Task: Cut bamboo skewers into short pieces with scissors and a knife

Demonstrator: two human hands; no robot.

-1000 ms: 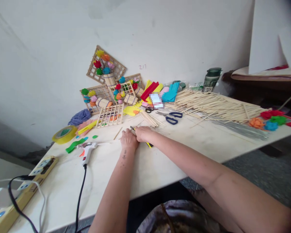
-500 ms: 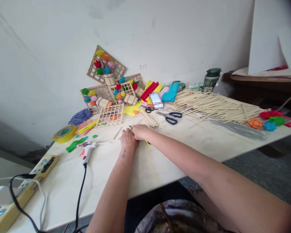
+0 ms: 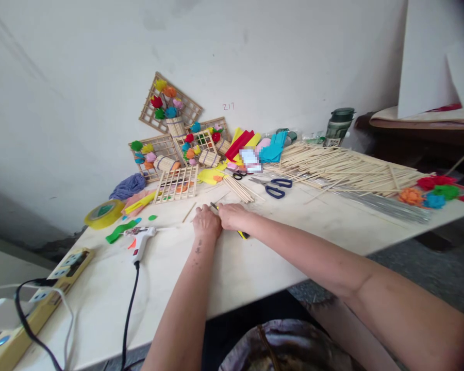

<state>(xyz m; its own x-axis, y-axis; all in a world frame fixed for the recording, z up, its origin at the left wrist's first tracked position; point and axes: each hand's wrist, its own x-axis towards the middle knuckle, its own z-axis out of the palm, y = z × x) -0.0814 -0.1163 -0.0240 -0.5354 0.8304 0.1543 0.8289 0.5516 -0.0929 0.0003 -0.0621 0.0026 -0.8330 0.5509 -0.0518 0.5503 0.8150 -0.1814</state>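
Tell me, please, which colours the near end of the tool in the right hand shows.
The tool's near end is yellow and black, clearest in the head view.

A craft workspace: glue gun (image 3: 141,242), scissors (image 3: 270,182), heaped thin sticks (image 3: 340,167), artificial flowers (image 3: 170,112).

Plastic-looking tool handle (image 3: 244,235), matt wooden sticks (image 3: 344,167), glossy tape roll (image 3: 100,222)
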